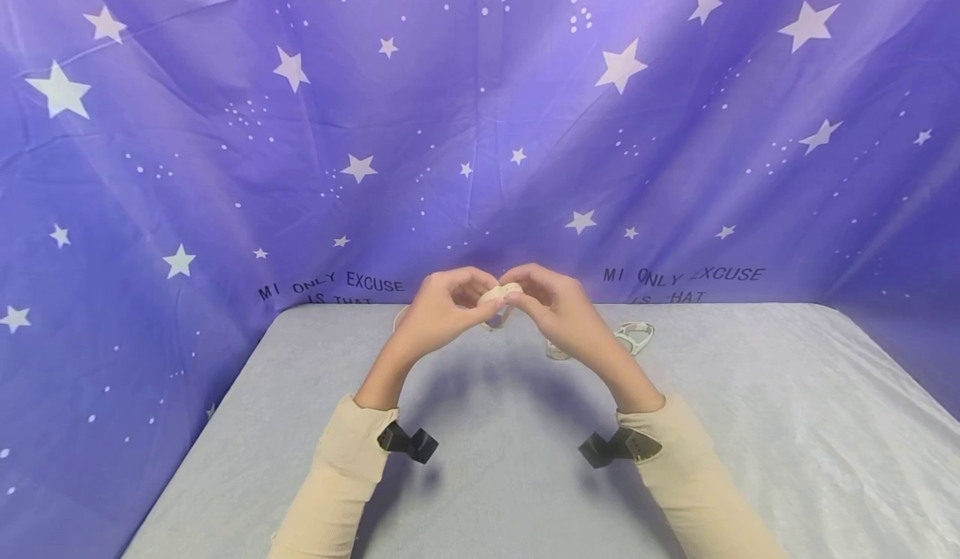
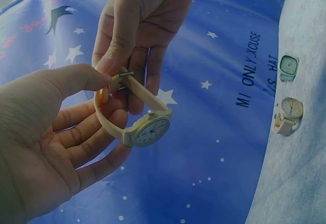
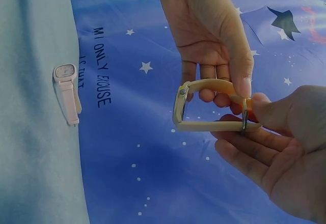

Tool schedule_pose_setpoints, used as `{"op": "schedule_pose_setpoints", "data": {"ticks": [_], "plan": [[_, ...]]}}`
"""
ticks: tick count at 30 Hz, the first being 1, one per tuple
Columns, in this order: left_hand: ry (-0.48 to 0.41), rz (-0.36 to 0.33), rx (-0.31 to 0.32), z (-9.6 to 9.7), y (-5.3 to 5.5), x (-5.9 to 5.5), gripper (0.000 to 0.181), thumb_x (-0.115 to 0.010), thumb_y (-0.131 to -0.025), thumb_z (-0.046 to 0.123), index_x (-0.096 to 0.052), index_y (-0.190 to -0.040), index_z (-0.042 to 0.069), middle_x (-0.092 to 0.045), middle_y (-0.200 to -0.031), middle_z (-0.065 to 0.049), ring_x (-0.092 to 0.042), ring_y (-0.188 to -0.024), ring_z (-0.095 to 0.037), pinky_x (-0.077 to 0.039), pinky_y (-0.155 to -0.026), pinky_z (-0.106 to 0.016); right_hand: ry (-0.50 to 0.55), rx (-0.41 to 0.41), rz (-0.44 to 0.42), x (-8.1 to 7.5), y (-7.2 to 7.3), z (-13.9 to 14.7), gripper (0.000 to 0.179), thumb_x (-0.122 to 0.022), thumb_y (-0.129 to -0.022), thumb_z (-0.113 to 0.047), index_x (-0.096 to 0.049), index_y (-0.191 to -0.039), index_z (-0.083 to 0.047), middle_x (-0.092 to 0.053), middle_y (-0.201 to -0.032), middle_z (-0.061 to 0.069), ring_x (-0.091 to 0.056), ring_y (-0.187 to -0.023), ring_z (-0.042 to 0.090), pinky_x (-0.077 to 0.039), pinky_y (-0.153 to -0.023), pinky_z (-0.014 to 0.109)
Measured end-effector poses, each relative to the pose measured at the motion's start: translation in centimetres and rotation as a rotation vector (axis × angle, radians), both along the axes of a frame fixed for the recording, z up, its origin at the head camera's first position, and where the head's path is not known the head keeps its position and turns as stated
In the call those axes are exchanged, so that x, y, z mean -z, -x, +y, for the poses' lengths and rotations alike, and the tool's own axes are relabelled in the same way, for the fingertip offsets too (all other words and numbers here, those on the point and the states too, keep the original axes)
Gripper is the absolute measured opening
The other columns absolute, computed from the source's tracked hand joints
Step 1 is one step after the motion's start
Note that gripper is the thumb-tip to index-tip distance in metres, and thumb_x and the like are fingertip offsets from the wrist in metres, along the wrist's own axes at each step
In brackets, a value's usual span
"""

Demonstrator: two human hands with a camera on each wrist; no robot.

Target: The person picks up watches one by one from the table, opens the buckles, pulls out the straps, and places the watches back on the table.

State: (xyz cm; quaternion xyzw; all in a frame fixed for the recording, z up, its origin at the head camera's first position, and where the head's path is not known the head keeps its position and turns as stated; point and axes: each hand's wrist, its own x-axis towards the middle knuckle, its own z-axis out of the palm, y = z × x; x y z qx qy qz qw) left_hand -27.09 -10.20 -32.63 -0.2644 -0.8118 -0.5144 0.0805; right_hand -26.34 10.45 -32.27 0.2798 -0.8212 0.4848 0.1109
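A cream wristwatch (image 2: 147, 131) with a white dial is held in the air between both hands, its strap looped round. My left hand (image 1: 444, 313) pinches one strap part between thumb and fingers. On the other side of the loop, my right hand (image 1: 557, 307) pinches the strap beside the metal buckle (image 3: 245, 116). The strap end appears to pass through the buckle, though the fingertips partly cover it. In the left wrist view the dial hangs below the hands, with its crown upward.
On the grey cloth-covered table (image 1: 495, 459) lie a pale green square watch (image 1: 635, 337) and a beige watch (image 2: 291, 109), right of centre. A pale pink watch (image 3: 66, 89) lies on the left side. Behind the table hangs a purple star-patterned curtain (image 1: 450, 109).
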Motion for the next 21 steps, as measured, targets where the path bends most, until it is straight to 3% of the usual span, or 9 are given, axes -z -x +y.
{"op": "schedule_pose_setpoints", "data": {"ticks": [14, 21], "plan": [[-0.008, -0.012, -0.003, -0.18, 0.06, -0.18, 0.017, -0.078, -0.089, 0.020, -0.074, -0.103, 0.012, -0.077, -0.089, -0.003, -0.073, -0.080, -0.017, -0.060, -0.073, -0.033, 0.065, -0.010, 0.009, -0.10, 0.09, -0.04, 0.016, -0.065, -0.099, -0.008, -0.065, -0.114, -0.002, -0.073, -0.109, 0.015, -0.071, -0.108, 0.030, -0.057, -0.100, 0.046], [-0.081, -0.054, 0.039, -0.28, 0.12, -0.20, 0.015, -0.077, -0.090, 0.014, -0.073, -0.104, 0.009, -0.077, -0.089, -0.016, -0.074, -0.080, -0.039, -0.061, -0.073, -0.036, 0.132, -0.048, -0.047, -0.37, 0.23, 0.24, 0.019, -0.059, -0.100, -0.001, -0.057, -0.118, 0.005, -0.068, -0.115, 0.019, -0.069, -0.112, 0.034, -0.059, -0.097, 0.039]]}}
